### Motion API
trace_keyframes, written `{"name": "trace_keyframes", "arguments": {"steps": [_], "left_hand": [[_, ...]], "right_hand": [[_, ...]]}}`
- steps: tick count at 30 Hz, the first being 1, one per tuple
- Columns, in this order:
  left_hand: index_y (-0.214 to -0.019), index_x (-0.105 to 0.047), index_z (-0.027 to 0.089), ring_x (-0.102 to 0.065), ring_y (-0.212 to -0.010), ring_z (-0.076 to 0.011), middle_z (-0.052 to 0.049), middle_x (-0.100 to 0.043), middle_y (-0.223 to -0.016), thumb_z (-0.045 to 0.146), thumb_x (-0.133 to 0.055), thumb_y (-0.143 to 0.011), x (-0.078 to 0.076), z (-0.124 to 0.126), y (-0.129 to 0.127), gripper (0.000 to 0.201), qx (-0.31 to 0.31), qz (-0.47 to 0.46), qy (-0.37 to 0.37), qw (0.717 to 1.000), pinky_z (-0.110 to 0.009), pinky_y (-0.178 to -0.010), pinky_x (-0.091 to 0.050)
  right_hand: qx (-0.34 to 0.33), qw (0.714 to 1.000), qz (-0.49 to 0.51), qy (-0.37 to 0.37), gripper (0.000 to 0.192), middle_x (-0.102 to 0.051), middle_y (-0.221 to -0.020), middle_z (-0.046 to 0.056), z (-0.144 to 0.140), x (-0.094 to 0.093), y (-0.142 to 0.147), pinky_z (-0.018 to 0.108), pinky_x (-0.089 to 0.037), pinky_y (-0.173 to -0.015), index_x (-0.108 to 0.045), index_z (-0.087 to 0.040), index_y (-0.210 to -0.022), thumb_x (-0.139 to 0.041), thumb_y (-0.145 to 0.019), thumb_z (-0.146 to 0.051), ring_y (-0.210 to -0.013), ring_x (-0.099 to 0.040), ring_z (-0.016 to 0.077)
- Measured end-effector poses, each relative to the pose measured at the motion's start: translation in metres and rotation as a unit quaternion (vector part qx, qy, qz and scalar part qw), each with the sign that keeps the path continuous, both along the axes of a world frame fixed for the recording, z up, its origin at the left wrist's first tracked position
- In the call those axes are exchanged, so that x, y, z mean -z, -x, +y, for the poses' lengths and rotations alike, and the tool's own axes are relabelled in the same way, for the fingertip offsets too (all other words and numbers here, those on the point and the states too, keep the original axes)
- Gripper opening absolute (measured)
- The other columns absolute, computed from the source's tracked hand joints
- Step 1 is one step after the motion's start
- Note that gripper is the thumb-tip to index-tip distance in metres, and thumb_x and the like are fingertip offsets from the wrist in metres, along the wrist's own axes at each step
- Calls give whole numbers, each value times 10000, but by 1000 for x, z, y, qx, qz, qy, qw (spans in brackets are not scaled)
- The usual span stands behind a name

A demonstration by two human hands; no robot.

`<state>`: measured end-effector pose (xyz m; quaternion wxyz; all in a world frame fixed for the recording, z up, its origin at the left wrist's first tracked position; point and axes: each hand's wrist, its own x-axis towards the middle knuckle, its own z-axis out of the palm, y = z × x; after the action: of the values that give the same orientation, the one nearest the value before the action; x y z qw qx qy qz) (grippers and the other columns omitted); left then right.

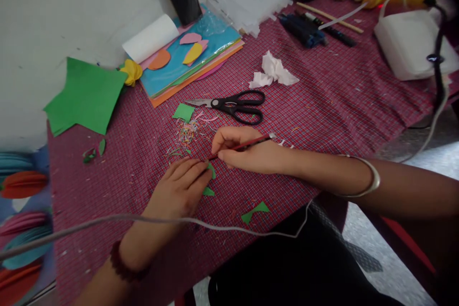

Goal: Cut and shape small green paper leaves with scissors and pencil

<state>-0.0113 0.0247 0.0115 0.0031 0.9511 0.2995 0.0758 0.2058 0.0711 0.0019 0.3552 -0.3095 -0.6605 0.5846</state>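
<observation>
My right hand is closed around a red-and-black pencil, its tip pointing left toward my other hand. Flat on the cloth lies my left hand, fingers stretched out over a small piece of green paper. Most of that paper is hidden beneath the fingers. Black-handled scissors rest just beyond both hands, blades to the left. Beside the blades are a green paper square and a heap of thin coloured paper shreds. A green offcut lies near the front edge.
A large green paper star lies at the left. Coloured sheets and a white roll stand by the wall. Crumpled white paper is further back, and a white device sits right. A cable crosses in front of my left wrist.
</observation>
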Motion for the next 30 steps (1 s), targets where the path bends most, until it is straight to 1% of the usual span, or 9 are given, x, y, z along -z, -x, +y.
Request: {"name": "trace_keyframes", "arguments": {"steps": [2, 4, 6, 9, 13, 20, 25, 30], "left_hand": [[-1113, -612, 160, -535, -1069, -245, -91, -627, -1092, 172, -488, -885, 2, -13, -2, 260, -59, 6, 4, 998, -437, -964, -439], [-1127, -623, 166, -530, -1024, -258, -101, -614, -1053, 263, -535, -876, 4, -24, -5, 283, -109, 2, 14, 994, -464, -940, -442], [-1130, -634, 168, -516, -982, -274, -112, -599, -1019, 376, -566, -856, 5, -32, -8, 351, -130, -9, 19, 991, -489, -901, -445], [-1128, -643, 166, -496, -964, -281, -119, -591, -1019, 438, -563, -846, 7, -38, -10, 399, -138, -26, 25, 990, -487, -876, -437], [-1131, -648, 163, -495, -965, -267, -110, -603, -1021, 416, -544, -863, 9, -42, -11, 383, -150, -38, 27, 988, -449, -901, -410], [-1121, -664, 178, -502, -916, -249, -86, -621, -930, 405, -496, -893, 11, -47, -12, 363, -171, -56, 15, 984, -417, -899, -388], [-1099, -672, 173, -521, -912, -228, -72, -639, -919, 383, -512, -891, 11, -48, -13, 335, -167, -64, 9, 984, -395, -933, -375], [-1083, -674, 179, -556, -875, -216, -63, -660, -927, 380, -493, -903, 11, -47, -12, 325, -158, -74, 11, 985, -401, -925, -387]], "right_hand": [[-1, 1000, 2, 6, 94, -542, -662, -51, -1, 3, 2, 207, -373, -545, -525, -153, -742, -494, -723, -66, -583, -480, 68], [5, 1000, -13, 0, 103, -557, -674, -40, -1, 4, 3, 214, -385, -563, -529, -151, -716, -490, -714, -55, -611, -497, 77], [19, 999, -24, -14, 116, -552, -656, -36, -1, 4, 4, 216, -387, -568, -527, -148, -682, -481, -719, -48, -623, -501, 83], [33, 999, -31, -30, 133, -523, -625, -42, -2, 4, 5, 201, -367, -537, -523, -145, -655, -479, -722, -39, -595, -477, 74], [40, 997, -52, -33, 134, -522, -629, -39, -2, 4, 6, 189, -354, -517, -545, -134, -672, -485, -737, -34, -585, -465, 67], [39, 996, -72, -27, 121, -511, -616, -48, -2, 2, 7, 180, -320, -473, -563, -130, -704, -494, -757, -45, -547, -433, 59], [27, 995, -89, -27, 135, -493, -593, -58, -2, -1, 5, 176, -288, -450, -556, -130, -681, -492, -738, -26, -520, -402, 50], [13, 995, -98, -17, 144, -496, -591, -54, -2, -4, 4, 186, -295, -461, -527, -148, -652, -477, -725, -34, -522, -407, 56]]}}
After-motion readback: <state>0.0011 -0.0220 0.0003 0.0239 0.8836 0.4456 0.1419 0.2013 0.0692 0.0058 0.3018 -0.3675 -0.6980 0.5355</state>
